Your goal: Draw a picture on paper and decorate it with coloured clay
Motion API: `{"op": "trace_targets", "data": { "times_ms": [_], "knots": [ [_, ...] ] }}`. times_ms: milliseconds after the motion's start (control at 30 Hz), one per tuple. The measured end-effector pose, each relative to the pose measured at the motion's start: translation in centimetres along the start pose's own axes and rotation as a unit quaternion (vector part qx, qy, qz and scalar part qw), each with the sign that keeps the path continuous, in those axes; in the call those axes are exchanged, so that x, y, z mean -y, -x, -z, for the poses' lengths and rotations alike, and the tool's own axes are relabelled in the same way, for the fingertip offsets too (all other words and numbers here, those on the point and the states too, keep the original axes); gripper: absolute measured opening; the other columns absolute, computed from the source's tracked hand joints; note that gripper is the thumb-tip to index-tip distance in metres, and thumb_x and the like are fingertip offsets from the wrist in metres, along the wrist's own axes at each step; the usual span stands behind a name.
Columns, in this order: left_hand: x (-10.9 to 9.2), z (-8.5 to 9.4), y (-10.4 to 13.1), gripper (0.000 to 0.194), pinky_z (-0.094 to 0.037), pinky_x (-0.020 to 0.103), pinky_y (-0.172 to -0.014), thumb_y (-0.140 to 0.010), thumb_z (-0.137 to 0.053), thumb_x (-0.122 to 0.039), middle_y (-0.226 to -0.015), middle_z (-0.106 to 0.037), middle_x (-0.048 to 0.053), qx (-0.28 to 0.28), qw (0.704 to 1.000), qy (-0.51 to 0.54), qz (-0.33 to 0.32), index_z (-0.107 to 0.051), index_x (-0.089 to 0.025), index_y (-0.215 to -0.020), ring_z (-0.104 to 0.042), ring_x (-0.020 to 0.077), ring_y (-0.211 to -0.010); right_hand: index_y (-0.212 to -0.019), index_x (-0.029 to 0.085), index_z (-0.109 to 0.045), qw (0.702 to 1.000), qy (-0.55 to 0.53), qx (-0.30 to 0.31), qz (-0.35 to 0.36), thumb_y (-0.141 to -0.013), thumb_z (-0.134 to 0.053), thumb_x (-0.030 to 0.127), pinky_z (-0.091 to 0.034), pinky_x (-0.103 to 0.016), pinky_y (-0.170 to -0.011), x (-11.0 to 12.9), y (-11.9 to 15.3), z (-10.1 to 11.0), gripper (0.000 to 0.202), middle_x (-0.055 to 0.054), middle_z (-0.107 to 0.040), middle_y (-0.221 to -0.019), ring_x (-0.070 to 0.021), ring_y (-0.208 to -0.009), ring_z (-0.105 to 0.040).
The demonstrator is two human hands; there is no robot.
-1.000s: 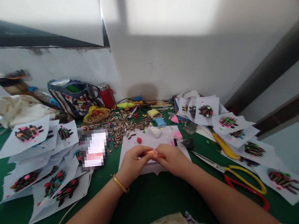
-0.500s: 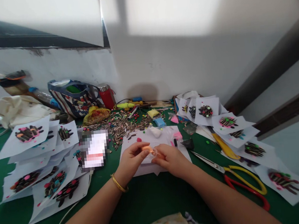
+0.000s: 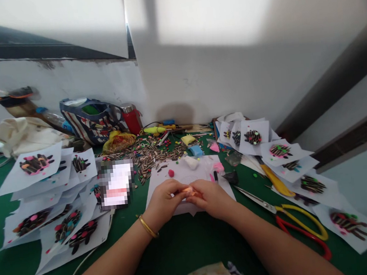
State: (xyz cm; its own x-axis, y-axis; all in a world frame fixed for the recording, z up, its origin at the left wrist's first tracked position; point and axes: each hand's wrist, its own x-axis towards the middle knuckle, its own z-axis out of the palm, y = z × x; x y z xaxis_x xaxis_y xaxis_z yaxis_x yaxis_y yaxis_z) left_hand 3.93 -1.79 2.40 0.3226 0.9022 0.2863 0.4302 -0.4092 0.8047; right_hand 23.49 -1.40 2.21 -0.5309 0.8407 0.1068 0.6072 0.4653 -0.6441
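An orange lump of clay in a clear wrapper (image 3: 190,190) is pinched between my two hands over a white sheet of paper (image 3: 177,172). My left hand (image 3: 165,199), below a gold bangle, grips its left side with thumb and fingers. On the other side my right hand (image 3: 211,196) closes on it too, fingertips nearly touching the left ones. A dark pink ball (image 3: 171,173) lies on the paper just beyond my left hand. White clay (image 3: 191,162) and pink clay (image 3: 218,167) rest at the sheet's far side.
Large scissors with red and yellow handles (image 3: 274,208) lie at right, near a yellow-handled cutter (image 3: 277,182). Seeds (image 3: 146,156) are spread behind the paper. Seed-decorated sheets (image 3: 36,163) are stacked on both sides. A phone (image 3: 116,185) with a cable is at left.
My hands have come closer together around the orange clay, covering more of it. My left hand has shifted slightly down, away from the dark pink ball.
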Motion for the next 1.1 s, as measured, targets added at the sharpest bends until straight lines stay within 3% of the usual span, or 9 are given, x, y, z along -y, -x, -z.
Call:
{"op": "trace_targets", "data": {
  "times_ms": [200, 400, 633, 800, 1000, 1100],
  "knots": [
    [0.50, -0.06, -0.12, 0.015, -0.048, 0.024, -0.072, -0.084, -0.067, -0.035, -0.082, -0.071, 0.002, 0.027, 0.998, 0.033, 0.045, -0.074, -0.022, -0.088, -0.064, 0.0152, -0.078, -0.077, 0.019, -0.061, 0.998, 0.045, -0.021, 0.048, -0.096, -0.049, 0.036, -0.032, -0.025, -0.061, 0.33, 0.04, 0.15, 0.029, -0.001, -0.063, -0.074, -0.0139, -0.069, -0.054],
    [0.20, 0.26, -0.30, 0.020, -0.051, 0.026, -0.071, -0.082, -0.067, -0.036, -0.084, -0.070, 0.004, 0.021, 0.989, 0.110, 0.098, -0.073, -0.018, -0.088, -0.065, 0.0166, -0.077, -0.086, 0.021, -0.066, 0.997, 0.051, -0.031, 0.058, -0.099, -0.044, 0.034, -0.035, -0.025, -0.068, 0.14, -0.15, 0.31, 0.028, -0.002, -0.064, -0.081, -0.0149, -0.077, -0.056],
    [0.05, 0.46, -0.50, 0.025, -0.051, 0.027, -0.069, -0.078, -0.069, -0.040, -0.081, -0.069, 0.003, 0.005, 0.976, 0.177, 0.130, -0.067, -0.016, -0.085, -0.063, 0.0167, -0.075, -0.087, 0.018, -0.061, 0.996, 0.065, -0.029, 0.054, -0.092, -0.058, 0.040, -0.036, -0.028, -0.071, 0.19, -0.18, 0.11, 0.023, -0.004, -0.061, -0.084, -0.0178, -0.080, -0.054],
    [0.51, 0.09, -0.42, 0.024, -0.048, 0.026, -0.067, -0.076, -0.071, -0.036, -0.082, -0.066, 0.002, -0.018, 0.980, 0.155, 0.126, -0.064, -0.016, -0.087, -0.060, 0.0151, -0.073, -0.094, 0.019, -0.061, 0.999, 0.016, -0.010, 0.027, -0.091, -0.058, 0.042, -0.036, -0.027, -0.069, 0.16, -0.16, 0.03, 0.024, -0.003, -0.060, -0.086, -0.0175, -0.080, -0.054],
    [-0.20, -0.33, -0.08, 0.012, -0.044, 0.026, -0.069, -0.082, -0.067, -0.030, -0.079, -0.063, 0.001, -0.012, 0.998, 0.049, 0.034, -0.065, -0.018, -0.080, -0.056, 0.0144, -0.076, -0.085, 0.019, -0.059, 1.000, -0.024, 0.005, -0.006, -0.092, -0.057, 0.036, -0.033, -0.025, -0.065, -0.09, -0.24, -0.11, 0.018, 0.000, -0.060, -0.081, -0.0155, -0.075, -0.053],
    [-0.12, -0.41, -0.04, 0.014, -0.044, 0.025, -0.066, -0.082, -0.067, -0.032, -0.078, -0.063, 0.001, -0.011, 0.997, 0.064, 0.051, -0.065, -0.018, -0.082, -0.056, 0.0142, -0.074, -0.087, 0.019, -0.062, 0.999, -0.031, -0.006, -0.013, -0.093, -0.055, 0.036, -0.034, -0.025, -0.066, -0.04, -0.20, -0.07, 0.019, -0.001, -0.061, -0.082, -0.0152, -0.076, -0.054]
  ]
}}
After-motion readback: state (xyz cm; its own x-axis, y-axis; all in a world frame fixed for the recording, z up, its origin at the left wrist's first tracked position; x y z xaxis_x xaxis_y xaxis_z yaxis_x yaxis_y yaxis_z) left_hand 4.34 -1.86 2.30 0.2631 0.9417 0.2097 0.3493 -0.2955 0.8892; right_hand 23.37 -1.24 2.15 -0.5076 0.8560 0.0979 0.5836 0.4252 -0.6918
